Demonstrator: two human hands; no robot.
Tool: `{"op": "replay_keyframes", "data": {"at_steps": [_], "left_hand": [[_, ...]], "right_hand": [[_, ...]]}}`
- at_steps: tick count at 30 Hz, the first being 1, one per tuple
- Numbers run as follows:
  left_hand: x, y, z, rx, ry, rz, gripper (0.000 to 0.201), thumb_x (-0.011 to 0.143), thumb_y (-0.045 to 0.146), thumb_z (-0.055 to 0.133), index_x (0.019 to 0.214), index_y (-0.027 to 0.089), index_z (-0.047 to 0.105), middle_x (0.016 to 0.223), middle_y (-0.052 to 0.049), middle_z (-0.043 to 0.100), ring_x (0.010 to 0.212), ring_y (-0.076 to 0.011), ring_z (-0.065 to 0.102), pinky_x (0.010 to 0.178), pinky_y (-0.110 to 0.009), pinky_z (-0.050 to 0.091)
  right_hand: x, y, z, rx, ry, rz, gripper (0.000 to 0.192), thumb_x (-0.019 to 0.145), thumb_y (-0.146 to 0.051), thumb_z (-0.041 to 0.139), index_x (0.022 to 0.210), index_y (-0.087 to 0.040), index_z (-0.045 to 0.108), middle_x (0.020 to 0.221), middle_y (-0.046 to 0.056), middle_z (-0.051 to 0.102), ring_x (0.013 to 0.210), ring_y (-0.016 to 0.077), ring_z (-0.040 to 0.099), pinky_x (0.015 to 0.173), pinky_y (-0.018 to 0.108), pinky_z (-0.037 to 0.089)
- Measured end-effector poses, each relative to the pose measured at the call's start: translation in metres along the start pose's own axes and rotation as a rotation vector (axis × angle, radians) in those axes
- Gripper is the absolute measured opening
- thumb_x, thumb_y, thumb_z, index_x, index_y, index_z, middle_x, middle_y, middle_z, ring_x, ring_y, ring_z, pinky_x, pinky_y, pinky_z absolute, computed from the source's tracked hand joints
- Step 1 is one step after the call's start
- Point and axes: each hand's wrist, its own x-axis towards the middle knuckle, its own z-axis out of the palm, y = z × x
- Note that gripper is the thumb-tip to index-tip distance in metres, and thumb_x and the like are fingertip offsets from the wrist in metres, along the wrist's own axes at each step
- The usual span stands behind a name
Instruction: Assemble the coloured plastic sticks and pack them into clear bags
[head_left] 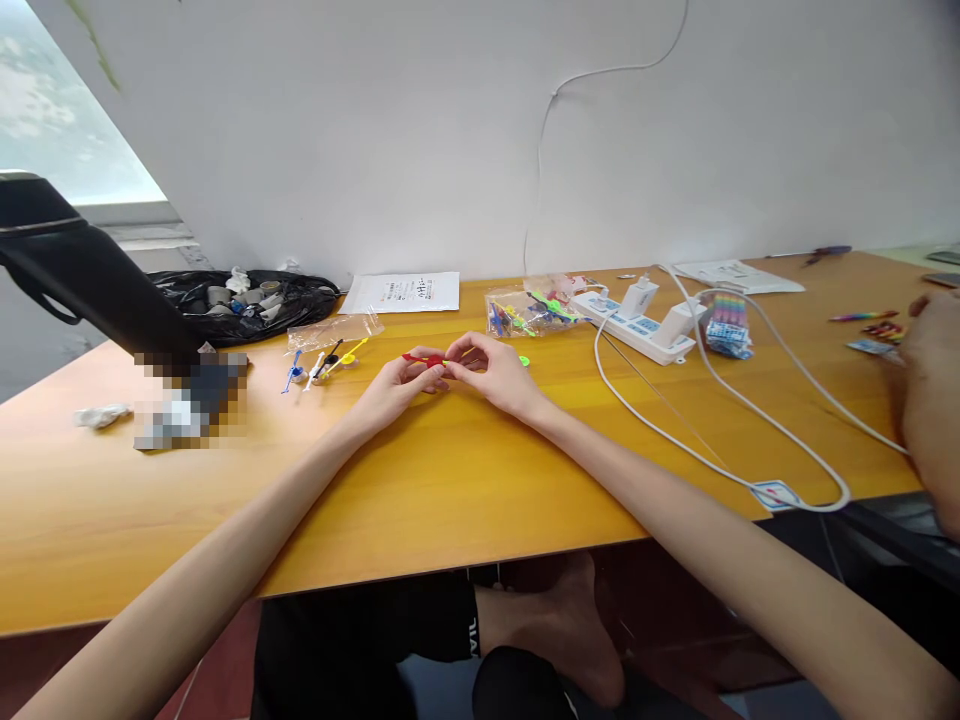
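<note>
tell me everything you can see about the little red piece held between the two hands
The red piece is small, looks like plastic, and sits with a thin yellow stick running sideways through or beside it; I cannot tell which. The left hand pinches it from the left, the right hand from the right, fingertips meeting over it. It is held low over the wooden table; whether it touches the top is unclear. Its exact shape is too small to make out.

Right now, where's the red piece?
Head view, centre of the wooden table: the red piece is pinched between the left hand and right hand, just in front of the clear bag of coloured parts.
</note>
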Motion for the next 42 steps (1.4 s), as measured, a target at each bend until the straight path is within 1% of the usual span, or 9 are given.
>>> {"op": "replay_keyframes", "data": {"at_steps": [3,7,12,15,22,26,30,37,42], "left_hand": [[0.0001,0.0016,0.0014,-0.023,0.028,-0.014,0.049,0.088,0.055,0.063,0.115,0.014,0.063,0.104,-0.012,0.075,0.091,-0.0218,0.072,0.088,-0.034,0.054],[0.0004,0.0003,0.0016,-0.040,0.051,-0.014,0.055,0.088,0.054,0.063,0.124,0.014,0.058,0.106,-0.012,0.074,0.092,-0.0219,0.072,0.088,-0.036,0.055],[0.0016,-0.0021,0.0004,0.002,0.030,-0.015,0.048,0.088,0.057,0.060,0.108,0.013,0.064,0.102,-0.012,0.075,0.098,-0.0242,0.070,0.089,-0.036,0.054],[0.0018,-0.0023,0.0009,0.023,0.037,-0.007,0.045,0.089,0.055,0.061,0.107,0.014,0.064,0.099,-0.010,0.074,0.096,-0.0235,0.070,0.088,-0.035,0.055],[0.0005,-0.0001,0.0015,-0.033,0.166,-0.003,0.043,0.088,0.051,0.063,0.110,0.015,0.062,0.116,-0.012,0.070,0.106,-0.0239,0.068,0.082,-0.032,0.057],[0.0012,-0.0023,-0.0002,-0.029,0.146,0.002,0.042,0.089,0.050,0.063,0.112,0.015,0.063,0.115,-0.011,0.070,0.100,-0.0224,0.070,0.080,-0.031,0.057],[0.0008,-0.0036,-0.0010,-0.024,0.176,0.034,0.041,0.089,0.051,0.062,0.110,0.015,0.063,0.114,-0.012,0.070,0.098,-0.0225,0.070,0.076,-0.031,0.056],[-0.0018,0.0005,-0.0032,-0.008,0.215,0.048,0.042,0.089,0.055,0.060,0.103,0.016,0.062,0.094,-0.009,0.072,0.085,-0.0196,0.068,0.070,-0.028,0.054],[-0.0014,-0.0010,-0.0038,-0.028,0.212,0.047,0.039,0.090,0.053,0.059,0.105,0.017,0.062,0.093,-0.007,0.070,0.082,-0.0181,0.067,0.067,-0.026,0.052]], "right_hand": [[-0.0007,-0.0005,0.0006,0.007,-0.009,-0.019,0.012,0.087,-0.029,0.066,0.093,-0.018,0.064,0.092,0.003,0.070,0.083,0.0150,0.068,0.078,0.029,0.057],[-0.0004,-0.0015,0.0009,0.001,-0.019,-0.025,0.012,0.088,-0.030,0.065,0.092,-0.019,0.063,0.093,0.003,0.070,0.083,0.0149,0.067,0.078,0.028,0.056],[-0.0004,-0.0033,0.0002,-0.003,-0.046,-0.018,0.012,0.088,-0.030,0.065,0.092,-0.019,0.063,0.091,0.003,0.070,0.082,0.0151,0.067,0.078,0.029,0.056],[-0.0010,-0.0041,0.0004,-0.003,-0.055,-0.021,0.010,0.088,-0.028,0.064,0.093,-0.019,0.064,0.092,0.003,0.070,0.083,0.0152,0.067,0.077,0.028,0.055],[-0.0021,-0.0046,0.0014,-0.048,-0.063,-0.001,0.010,0.088,-0.025,0.061,0.095,-0.019,0.063,0.093,0.003,0.071,0.082,0.0152,0.067,0.076,0.029,0.055],[-0.0026,-0.0038,0.0019,-0.063,-0.064,0.004,0.010,0.088,-0.024,0.060,0.096,-0.019,0.063,0.093,0.003,0.071,0.082,0.0150,0.067,0.073,0.028,0.054],[-0.0021,-0.0050,0.0023,-0.079,-0.054,-0.012,0.010,0.089,-0.024,0.059,0.097,-0.019,0.064,0.096,0.003,0.072,0.084,0.0149,0.067,0.074,0.028,0.054],[-0.0023,-0.0029,0.0007,-0.130,-0.058,0.005,0.012,0.091,-0.025,0.058,0.098,-0.019,0.065,0.095,0.004,0.072,0.084,0.0152,0.066,0.071,0.027,0.052],[-0.0027,0.0019,0.0008,-0.137,-0.070,-0.008,0.013,0.092,-0.025,0.056,0.100,-0.019,0.065,0.094,0.003,0.072,0.083,0.0149,0.066,0.071,0.027,0.052]]}}
